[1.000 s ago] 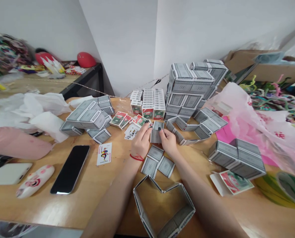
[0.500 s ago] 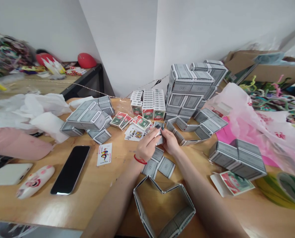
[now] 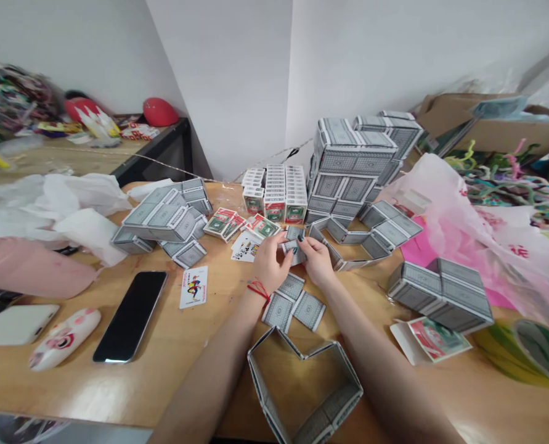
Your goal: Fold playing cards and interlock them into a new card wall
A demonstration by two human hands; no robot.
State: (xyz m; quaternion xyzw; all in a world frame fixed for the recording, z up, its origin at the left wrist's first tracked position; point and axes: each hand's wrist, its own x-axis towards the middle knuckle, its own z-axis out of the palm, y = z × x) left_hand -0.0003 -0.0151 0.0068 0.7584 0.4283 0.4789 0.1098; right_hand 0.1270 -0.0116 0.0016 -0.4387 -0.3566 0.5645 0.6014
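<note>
Playing card, a thin, grey-patterned piece with white borders, held between the two hands near the middle of the table, beyond three similar cards. Left hand: thumb and fingers curved, pinching the card's left side; a red cord bracelet encircles the wrist. Right hand: fingers drawn together, dark-nailed tips pinching the card's right edge.

Nearer the viewer, three squarish patterned cards lie flat in a cluster, and below them stands a heart-shaped frame of upright card panels, hollow at its centre, with a sharp notch facing the hands. Just beyond the right hand, an angular, open-celled card structure rests before a tall tower of boxy card blocks. Behind the hands, red-and-green card boxes stand in close rows. To the left lie a flat joker card and a glossy black phone, both smooth-surfaced; to the right, a crumpled, translucent pinkish plastic bag spreads in soft folds.
</note>
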